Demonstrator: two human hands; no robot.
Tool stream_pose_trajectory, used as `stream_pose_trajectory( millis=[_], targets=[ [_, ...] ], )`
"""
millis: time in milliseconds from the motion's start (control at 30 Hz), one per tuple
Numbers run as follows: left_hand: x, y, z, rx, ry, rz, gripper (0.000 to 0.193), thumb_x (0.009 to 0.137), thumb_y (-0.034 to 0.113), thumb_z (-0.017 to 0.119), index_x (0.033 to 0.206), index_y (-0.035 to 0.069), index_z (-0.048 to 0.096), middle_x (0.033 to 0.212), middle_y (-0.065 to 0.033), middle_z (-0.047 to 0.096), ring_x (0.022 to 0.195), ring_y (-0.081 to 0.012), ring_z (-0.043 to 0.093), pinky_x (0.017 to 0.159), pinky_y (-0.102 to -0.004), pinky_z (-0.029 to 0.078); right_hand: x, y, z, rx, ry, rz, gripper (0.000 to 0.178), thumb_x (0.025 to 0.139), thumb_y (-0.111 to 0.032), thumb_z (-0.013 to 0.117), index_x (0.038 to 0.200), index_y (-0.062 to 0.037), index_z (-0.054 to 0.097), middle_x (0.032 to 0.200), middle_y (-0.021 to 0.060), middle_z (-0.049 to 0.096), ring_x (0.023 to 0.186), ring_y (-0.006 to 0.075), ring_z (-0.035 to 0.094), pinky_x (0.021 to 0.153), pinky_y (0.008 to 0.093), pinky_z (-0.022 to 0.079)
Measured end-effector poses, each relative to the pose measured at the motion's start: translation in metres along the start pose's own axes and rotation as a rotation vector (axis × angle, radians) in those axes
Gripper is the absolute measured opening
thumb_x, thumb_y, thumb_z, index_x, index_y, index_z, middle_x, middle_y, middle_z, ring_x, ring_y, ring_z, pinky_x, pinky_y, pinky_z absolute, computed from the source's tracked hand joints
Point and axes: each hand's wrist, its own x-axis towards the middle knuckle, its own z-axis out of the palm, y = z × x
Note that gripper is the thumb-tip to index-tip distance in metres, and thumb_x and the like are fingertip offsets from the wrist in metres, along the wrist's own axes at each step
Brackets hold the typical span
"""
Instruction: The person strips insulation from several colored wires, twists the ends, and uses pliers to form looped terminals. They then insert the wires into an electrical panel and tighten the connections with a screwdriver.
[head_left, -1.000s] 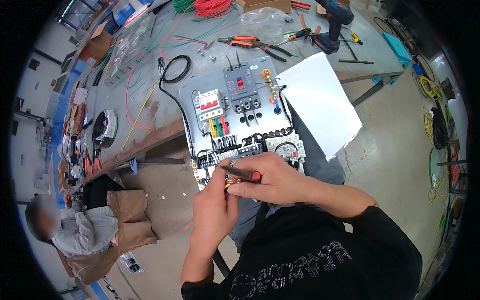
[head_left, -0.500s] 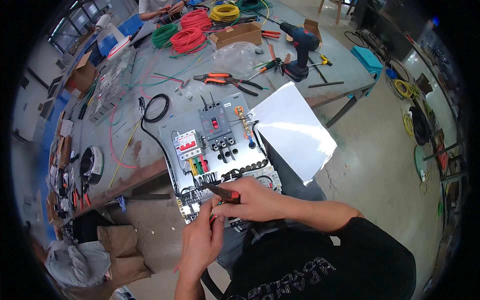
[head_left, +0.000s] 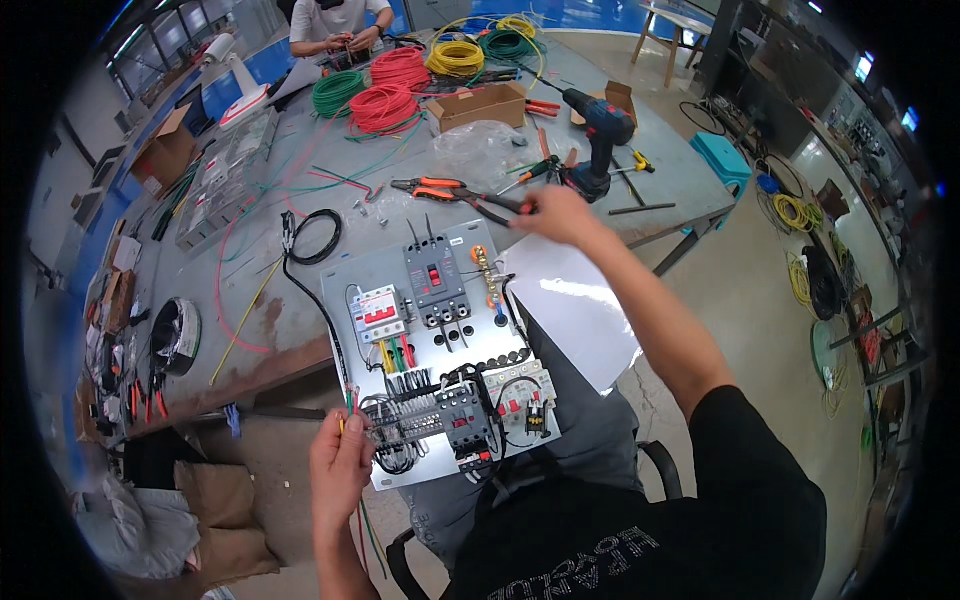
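Left grip [head_left: 341,458] clamps wires [head_left: 374,539], likely springy, best pinched near tips, by the panel [head_left: 380,260] corner at lower left; right grip [head_left: 562,215] unclear.

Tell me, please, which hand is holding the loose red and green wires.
The left hand, wires pinched by the electrical panel; the right hand is over the table.

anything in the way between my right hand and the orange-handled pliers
Nothing visible: the right hand is by the handle ends of the orange-handled pliers, though contact is unclear. The cordless drill stands to the right, off that line.
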Motion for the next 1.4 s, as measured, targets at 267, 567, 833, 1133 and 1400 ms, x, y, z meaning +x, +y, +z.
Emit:
stream_pose_trajectory(
  millis=[267, 567, 833, 1133, 1400],
  targets=[
    [0.013, 0.010, -0.019, 0.034, 0.043, 0.009, 0.020, 0.112, 0.025, 0.053, 0.110, 0.008, 0.062, 0.073, 0.0103, 0.043, 0.063, 0.0004, 0.036, 0.053, -0.0214, 0.027, 0.073, 0.066, 0.045, -0.198, 0.043, 0.201, 0.043, 0.075, -0.039, 0.086, 0.101, -0.0072, 0.077, 0.101, 0.0162, 0.077, 0.101, 0.0335, 0.074, 0.088, 0.0462, 0.057],
    [0.020, 0.023, -0.018, -0.138, -0.062, -0.078, 0.021, 0.113, 0.028, 0.052, 0.110, 0.010, 0.060, 0.068, 0.0071, 0.041, 0.052, -0.0016, 0.031, 0.045, -0.0216, 0.024, 0.022, -0.019, 0.029, 0.496, 0.202, -0.171, 0.029, 0.096, -0.027, 0.074, 0.108, -0.0005, 0.077, 0.084, 0.0088, 0.073, 0.075, 0.0153, 0.068, 0.071, 0.0326, 0.055],
    [0.013, 0.048, 0.007, -0.206, -0.267, -0.087, 0.027, 0.114, 0.030, 0.049, 0.112, 0.006, 0.060, 0.068, 0.0039, 0.044, 0.052, -0.0035, 0.033, 0.045, -0.0230, 0.027, -0.105, -0.192, 0.007, 1.118, -0.779, -0.406, 0.040, 0.098, -0.019, 0.075, 0.134, -0.0022, 0.067, 0.087, -0.0017, 0.067, 0.073, 0.0018, 0.061, 0.061, 0.0205, 0.049],
    [0.006, 0.035, 0.016, -0.085, -0.348, -0.058, 0.021, 0.112, 0.028, 0.054, 0.104, 0.010, 0.054, 0.072, 0.0070, 0.042, 0.057, -0.0023, 0.034, 0.047, -0.0219, 0.027, -0.132, -0.204, 0.032, 1.089, -0.729, -0.514, 0.020, 0.097, -0.014, 0.076, 0.110, -0.0010, 0.068, 0.080, -0.0041, 0.061, 0.074, 0.0002, 0.054, 0.064, 0.0202, 0.045],
    [0.006, 0.029, 0.029, -0.007, -0.374, -0.101, 0.023, 0.111, 0.031, 0.056, 0.110, 0.009, 0.060, 0.072, 0.0088, 0.046, 0.059, -0.0016, 0.039, 0.050, -0.0232, 0.033, -0.142, -0.193, 0.033, 1.150, -0.687, -0.500, 0.014, 0.096, -0.013, 0.076, 0.101, -0.0021, 0.070, 0.080, -0.0033, 0.065, 0.070, 0.0008, 0.054, 0.060, 0.0206, 0.042]
  ],
)
